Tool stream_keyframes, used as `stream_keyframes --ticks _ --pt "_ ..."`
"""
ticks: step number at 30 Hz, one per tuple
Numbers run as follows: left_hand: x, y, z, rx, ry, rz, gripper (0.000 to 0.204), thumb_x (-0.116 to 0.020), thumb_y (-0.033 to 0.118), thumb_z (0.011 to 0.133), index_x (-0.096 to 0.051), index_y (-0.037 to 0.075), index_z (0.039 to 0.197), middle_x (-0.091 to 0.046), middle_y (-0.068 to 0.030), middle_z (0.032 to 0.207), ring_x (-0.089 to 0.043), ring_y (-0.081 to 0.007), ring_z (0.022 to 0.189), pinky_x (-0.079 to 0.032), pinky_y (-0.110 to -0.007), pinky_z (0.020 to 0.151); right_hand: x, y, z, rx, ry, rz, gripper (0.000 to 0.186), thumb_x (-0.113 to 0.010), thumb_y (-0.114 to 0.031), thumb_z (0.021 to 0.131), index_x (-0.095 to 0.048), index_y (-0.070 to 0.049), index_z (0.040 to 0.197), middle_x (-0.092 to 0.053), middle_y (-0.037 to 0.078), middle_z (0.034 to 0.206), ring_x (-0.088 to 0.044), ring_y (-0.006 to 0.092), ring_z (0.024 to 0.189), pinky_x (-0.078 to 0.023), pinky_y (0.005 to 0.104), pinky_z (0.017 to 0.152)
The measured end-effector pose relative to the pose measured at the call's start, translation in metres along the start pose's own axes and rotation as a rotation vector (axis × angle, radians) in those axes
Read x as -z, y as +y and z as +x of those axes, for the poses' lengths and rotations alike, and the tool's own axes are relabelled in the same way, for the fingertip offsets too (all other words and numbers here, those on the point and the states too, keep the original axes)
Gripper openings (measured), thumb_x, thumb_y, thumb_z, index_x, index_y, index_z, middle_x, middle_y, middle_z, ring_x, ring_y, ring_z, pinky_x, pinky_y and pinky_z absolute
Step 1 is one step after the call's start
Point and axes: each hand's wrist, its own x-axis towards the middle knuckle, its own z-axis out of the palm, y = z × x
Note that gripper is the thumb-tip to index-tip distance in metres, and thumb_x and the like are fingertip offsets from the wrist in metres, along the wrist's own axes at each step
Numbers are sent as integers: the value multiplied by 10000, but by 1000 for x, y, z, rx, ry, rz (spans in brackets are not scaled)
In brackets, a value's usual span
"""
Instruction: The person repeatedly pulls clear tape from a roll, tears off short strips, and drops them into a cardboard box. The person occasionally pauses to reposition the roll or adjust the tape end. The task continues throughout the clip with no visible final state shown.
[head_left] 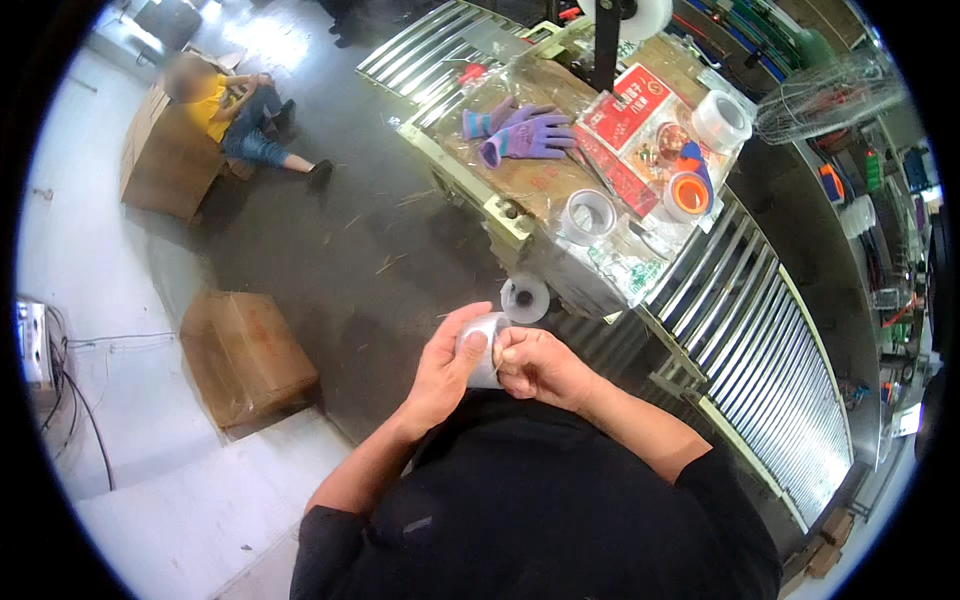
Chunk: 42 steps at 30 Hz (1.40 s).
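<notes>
Close to my body I hold a roll of clear tape. My left hand is wrapped round its left side, thumb across it. My right hand has its fingers curled against the roll's right edge, pinching there. Beyond my hands, a white spool is low beside the worktable. On the table top lie purple gloves, a red printed sheet, a tape roll, another large clear roll and a tape roll with an orange core.
A roller conveyor runs along the right, another at the back, with a wire fan at upper right. A person in yellow sits by a cardboard box. Another box stands by the white wall at left, near cables.
</notes>
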Motion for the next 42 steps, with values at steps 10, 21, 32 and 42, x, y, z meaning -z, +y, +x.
stream_keyframes --ticks 10,21,32,42 --pt "-11 -4 -5 -117 47 -182 316 -533 115 985 -502 31 1288 -603 -38 1106 -542 -79 988 -438 -242 886 -17 15 -1 233 155 -230 308 -586 -292 974 -457 -133 743 -446 -39 674 -369 66 559 -280 226 507" --pt "-18 -13 -16 -246 181 -279 282 -573 63 952 -437 51 1200 -591 -28 1026 -543 -77 933 -446 -234 820 -17 26 -7 333 363 -495 287 -571 -154 964 -471 -91 703 -500 -5 583 -428 69 488 -355 228 498" --pt "-11 -9 -23 -542 35 528 218 -626 31 885 -496 49 1058 -565 -68 901 -519 -115 787 -425 -258 696 -8 33 7 610 559 -806 201 -520 73 827 -488 -11 1006 -605 58 863 -550 74 647 -447 239 563" --pt "-10 -12 -19 -355 251 -32 282 -558 26 921 -428 44 1171 -532 -6 926 -497 -66 828 -419 -232 750 -7 12 4 318 223 -192 138 -448 66 829 -507 -57 851 -618 46 717 -588 114 630 -465 244 586"
